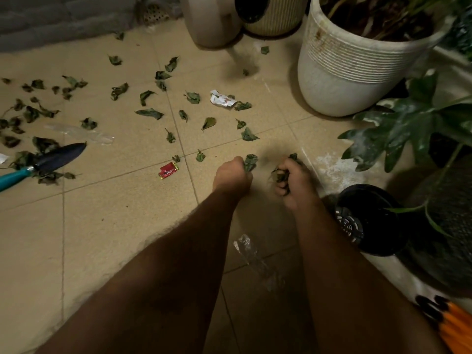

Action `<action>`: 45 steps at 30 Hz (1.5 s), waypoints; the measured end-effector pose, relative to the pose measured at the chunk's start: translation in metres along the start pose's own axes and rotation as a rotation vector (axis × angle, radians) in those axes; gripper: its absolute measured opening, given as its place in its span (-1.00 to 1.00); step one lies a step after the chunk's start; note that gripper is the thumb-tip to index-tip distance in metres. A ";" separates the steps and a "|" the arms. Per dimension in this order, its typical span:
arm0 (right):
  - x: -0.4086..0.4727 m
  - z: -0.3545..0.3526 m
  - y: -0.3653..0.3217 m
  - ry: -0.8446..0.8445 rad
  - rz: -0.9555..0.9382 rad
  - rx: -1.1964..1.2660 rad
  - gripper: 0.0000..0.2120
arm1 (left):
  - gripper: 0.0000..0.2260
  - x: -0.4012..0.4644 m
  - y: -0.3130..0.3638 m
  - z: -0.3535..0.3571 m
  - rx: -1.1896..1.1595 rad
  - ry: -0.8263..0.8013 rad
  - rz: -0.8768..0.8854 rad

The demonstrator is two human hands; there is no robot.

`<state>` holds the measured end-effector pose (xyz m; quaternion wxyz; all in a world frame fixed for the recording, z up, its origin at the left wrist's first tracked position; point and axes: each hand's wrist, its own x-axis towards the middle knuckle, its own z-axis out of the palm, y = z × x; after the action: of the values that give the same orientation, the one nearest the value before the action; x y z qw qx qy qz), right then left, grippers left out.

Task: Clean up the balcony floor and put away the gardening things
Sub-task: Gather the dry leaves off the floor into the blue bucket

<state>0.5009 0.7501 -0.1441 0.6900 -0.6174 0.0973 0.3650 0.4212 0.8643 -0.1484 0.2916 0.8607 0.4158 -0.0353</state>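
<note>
Several dry green leaves [149, 113] lie scattered over the beige tiled floor [115, 213]. My left hand [231, 176] is curled low over the floor and grips a leaf [250, 162]. Beside it, my right hand [293, 180] holds a clump of leaves [281, 176] in its fist. A hand trowel with a teal handle and dark blade [55, 159] lies on a heap of leaves at the left. A red wrapper [168, 170], a crumpled white wrapper [221, 98] and clear plastic pieces [79, 134] also lie on the tiles.
A big white ribbed planter [352, 72] stands at the back right, with two more pots [270, 16] behind it. A small black plastic pot [367, 218] and leafy plants [408, 123] crowd the right side. A floor drain [153, 11] sits by the far wall. Clear plastic [245, 247] lies between my arms.
</note>
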 end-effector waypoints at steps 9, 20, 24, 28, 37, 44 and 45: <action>-0.009 0.009 0.016 -0.116 0.100 0.175 -0.91 | -0.35 -0.004 -0.022 -0.017 -0.212 0.057 -0.043; -0.018 0.015 0.008 -0.183 0.130 0.288 -0.83 | -0.69 0.004 -0.025 -0.015 0.102 -0.001 -0.023; -0.019 0.020 0.008 -0.202 0.137 0.318 -0.84 | -0.69 -0.010 -0.039 -0.023 -0.109 0.042 0.100; -0.019 0.022 0.011 -0.205 0.129 0.310 -0.85 | -0.63 -0.029 -0.058 -0.023 -0.265 0.185 0.064; -0.023 0.023 0.012 -0.216 0.098 0.217 -0.88 | -0.49 -0.003 -0.046 -0.024 -0.048 0.085 -0.003; -0.009 0.032 0.018 -0.132 0.055 -0.019 -0.93 | -0.73 -0.006 -0.056 -0.022 -0.186 0.225 -0.046; -0.006 0.036 0.019 -0.111 0.033 -0.073 -0.90 | -0.73 -0.008 -0.060 -0.027 -0.259 0.278 -0.058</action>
<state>0.4736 0.7809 -0.1477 0.6652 -0.6195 0.0557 0.4131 0.3668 0.9016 -0.1522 0.3387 0.8002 0.4778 0.1292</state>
